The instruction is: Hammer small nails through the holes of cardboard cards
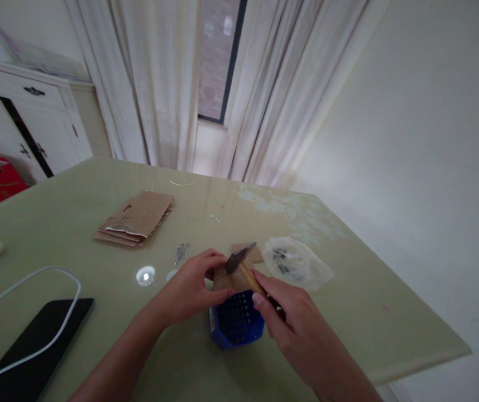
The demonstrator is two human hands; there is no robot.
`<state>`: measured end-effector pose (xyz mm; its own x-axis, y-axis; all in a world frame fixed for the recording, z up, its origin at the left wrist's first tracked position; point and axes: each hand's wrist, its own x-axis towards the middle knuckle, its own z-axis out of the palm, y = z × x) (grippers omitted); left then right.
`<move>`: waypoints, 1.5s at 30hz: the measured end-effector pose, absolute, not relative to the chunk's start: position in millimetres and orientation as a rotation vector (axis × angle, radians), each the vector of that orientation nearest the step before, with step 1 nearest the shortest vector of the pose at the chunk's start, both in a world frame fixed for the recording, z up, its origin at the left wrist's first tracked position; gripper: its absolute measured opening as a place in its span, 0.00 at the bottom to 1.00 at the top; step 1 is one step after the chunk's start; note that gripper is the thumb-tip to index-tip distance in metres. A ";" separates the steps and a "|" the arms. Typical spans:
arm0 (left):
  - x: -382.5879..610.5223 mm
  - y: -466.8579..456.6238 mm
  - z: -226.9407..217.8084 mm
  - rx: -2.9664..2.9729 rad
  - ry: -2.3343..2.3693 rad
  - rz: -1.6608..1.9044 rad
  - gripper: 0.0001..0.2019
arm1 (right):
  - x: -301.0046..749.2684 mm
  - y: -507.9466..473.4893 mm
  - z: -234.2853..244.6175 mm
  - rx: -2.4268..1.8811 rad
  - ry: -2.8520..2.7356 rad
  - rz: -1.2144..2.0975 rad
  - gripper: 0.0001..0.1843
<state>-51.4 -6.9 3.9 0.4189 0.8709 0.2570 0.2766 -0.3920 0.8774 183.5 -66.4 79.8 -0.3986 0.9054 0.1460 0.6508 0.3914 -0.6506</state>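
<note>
My left hand [192, 286] pinches a small piece of perforated brown cardboard [224, 277] held over a blue perforated plastic block [236, 325] on the green table. My right hand [292, 314] grips the wooden handle of a small hammer [242, 262], whose dark metal head rests at the top edge of the cardboard piece. Both hands are closed around what they hold. A few loose nails [182, 252] lie just beyond my left hand.
A stack of perforated cardboard sheets [137, 218] lies further back on the left. A clear plastic bag with nails [295, 261] sits to the right. A black phone [30, 346] and a white cable [34, 312] lie at the near left. The table's right edge [432, 335] is close.
</note>
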 end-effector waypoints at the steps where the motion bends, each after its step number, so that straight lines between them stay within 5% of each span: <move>1: -51.5 -6.9 3.4 1.888 0.981 0.961 0.16 | 183.2 -65.8 79.4 -1.333 -2.156 0.708 0.22; 9: -52.3 -5.8 -2.0 1.902 1.022 0.984 0.18 | 185.9 -60.3 82.3 -1.315 -2.170 0.798 0.20; 18: -54.9 -12.6 -0.1 1.748 1.007 0.877 0.31 | 217.3 20.0 54.6 -1.122 -1.442 1.295 0.19; 24: -84.9 12.5 -14.5 1.650 1.501 1.014 0.16 | 224.3 56.8 3.0 -0.999 -1.112 1.483 0.20; 29: -117.6 28.1 -28.6 1.632 2.301 0.488 0.14 | 232.1 55.6 -16.7 -0.970 -0.985 1.564 0.21; 36: -113.2 29.2 -36.8 1.625 2.283 0.225 0.13 | 228.7 53.1 -17.0 -0.933 -0.912 1.599 0.20; 45: -113.5 24.5 -34.0 1.734 2.319 0.444 0.12 | 223.0 50.2 -16.8 -0.922 -0.924 1.612 0.20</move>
<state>-113.5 24.5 -34.0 -0.2845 0.9586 0.0108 0.8950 0.2616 0.3614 223.0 50.2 -16.8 -0.1898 0.9742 -0.1220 -0.3873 -0.1885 -0.9025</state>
